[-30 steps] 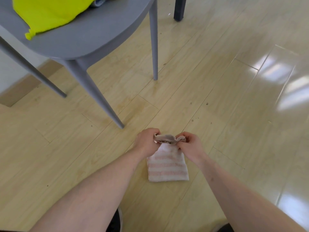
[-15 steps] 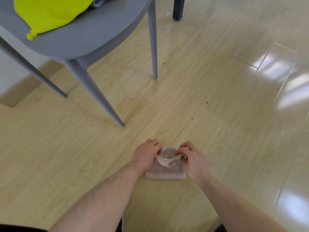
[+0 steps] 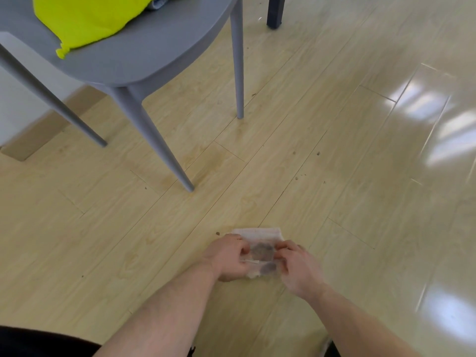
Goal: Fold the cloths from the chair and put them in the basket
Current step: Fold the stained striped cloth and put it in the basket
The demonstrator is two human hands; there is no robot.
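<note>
Striped cloth [image 3: 257, 234] on the floor, mid-fold: left hand [image 3: 226, 258] and right hand [image 3: 298, 269] pinch its near edge; next, flatten it.

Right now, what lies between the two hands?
In the head view, the small folded cloth on the floor lies between the left hand and the right hand; both pinch it.

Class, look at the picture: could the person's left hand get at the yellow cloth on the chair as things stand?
Probably not at once: the left hand pinches the small cloth on the floor, well away from the yellow cloth.
</note>
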